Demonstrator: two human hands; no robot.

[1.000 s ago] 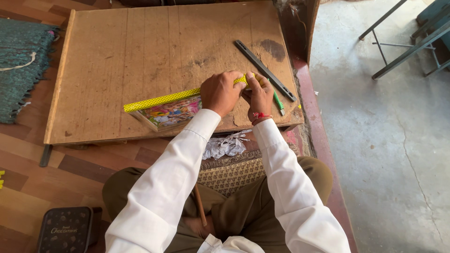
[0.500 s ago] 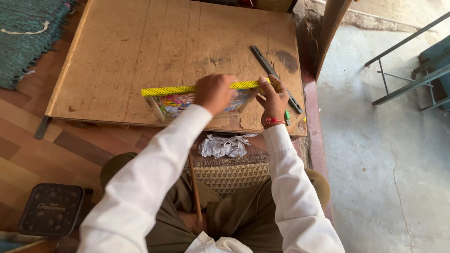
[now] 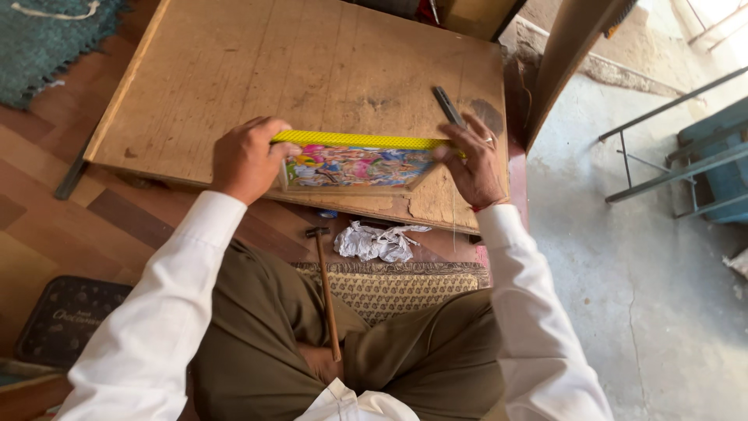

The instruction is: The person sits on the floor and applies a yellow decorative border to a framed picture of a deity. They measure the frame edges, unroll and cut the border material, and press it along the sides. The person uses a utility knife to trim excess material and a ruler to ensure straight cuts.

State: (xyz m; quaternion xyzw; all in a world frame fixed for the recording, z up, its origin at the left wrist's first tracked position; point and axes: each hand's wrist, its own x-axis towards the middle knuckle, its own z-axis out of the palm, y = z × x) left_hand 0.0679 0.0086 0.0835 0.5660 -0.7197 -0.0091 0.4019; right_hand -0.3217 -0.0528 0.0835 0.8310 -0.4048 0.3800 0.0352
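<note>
Yellow strip: a long, thin yellow strip (image 3: 354,140) lies along the far edge of the colourful picture (image 3: 354,166), on the near right part of the wooden board (image 3: 234,70).
Where held: both ends at once, left end under the left hand (image 3: 248,158), right end under the right hand (image 3: 475,164).
Left hand: curled tight over the strip's left end and the picture's left edge, knuckles up, fingers closed on it.
Right hand: fingers spread and pressed down on the strip's right end; a ring shows on one finger and a red band at the wrist.
Handling, strip: looks light, narrow and fairly stiff, likely to bow if lifted by one end; holding both ends, as now, seems the safest way.
Handling, picture: flat, thin and probably easy to scuff or crease; best pressed flat at its edges, not on the printed face.
Board: worn, rough-looking wood, so little sliding is likely.
Far right: a dark, narrow tool (image 3: 448,105) lies on the board just beyond the right hand.
Near: a hammer (image 3: 326,288) rests across the lap, with crumpled paper (image 3: 375,240) just below the board's near edge.
Far left: a green mat (image 3: 47,39) on the floor.
</note>
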